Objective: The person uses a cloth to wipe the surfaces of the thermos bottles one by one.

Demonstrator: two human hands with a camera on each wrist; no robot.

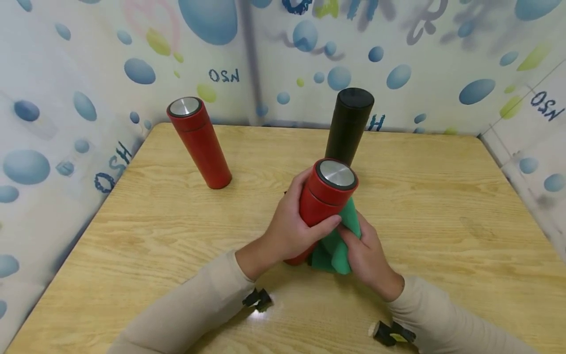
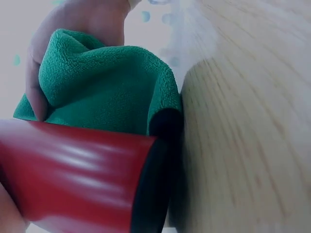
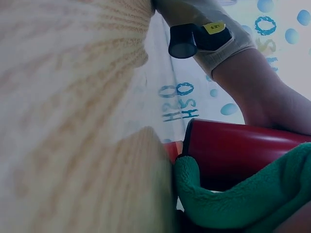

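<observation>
left hand [image 1: 294, 231] is wrapped round the red flask [image 1: 323, 204], tilted near mid-table [image 1: 442, 206]; right hand [image 1: 367, 255] pinches a green cloth [image 1: 340, 246] against its lower side. looks like wiping mid-way; next likely calls for turning the flask. further back stand a second red flask [image 1: 199, 142] and a black flask [image 1: 347, 125].
</observation>
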